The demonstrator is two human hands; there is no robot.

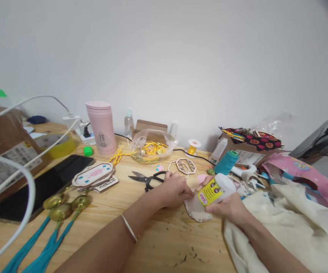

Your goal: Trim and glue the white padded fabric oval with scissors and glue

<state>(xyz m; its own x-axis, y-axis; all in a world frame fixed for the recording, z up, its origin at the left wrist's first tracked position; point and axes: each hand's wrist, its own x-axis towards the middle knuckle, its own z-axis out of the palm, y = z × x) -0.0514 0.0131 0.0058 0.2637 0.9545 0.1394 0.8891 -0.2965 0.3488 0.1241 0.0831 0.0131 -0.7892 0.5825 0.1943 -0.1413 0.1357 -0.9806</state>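
Observation:
My right hand [232,208] is wrapped round a white glue bottle [216,191] with a yellow label. The bottle tilts with its base up to the right, and its lower end points at a pale scalloped piece [199,216] lying on the table. My left hand [176,191] is closed, fingers curled, with its fingertips at the left edge of that piece; what they pinch is hidden. Just beyond the left hand lie black-handled scissors [149,179], blades partly apart. Behind them are a cut-out wooden frame [185,166] with a white cord and a small pink-and-blue piece [159,168].
On the left are decorated plaques [94,174], gold bells [60,211] with teal ribbons, a phone [44,185] and a pink tumbler [101,129]. Yellow cords fill a clear bag [154,146] at the back. A teal thread cone [226,162] and cream cloth [274,223] lie right.

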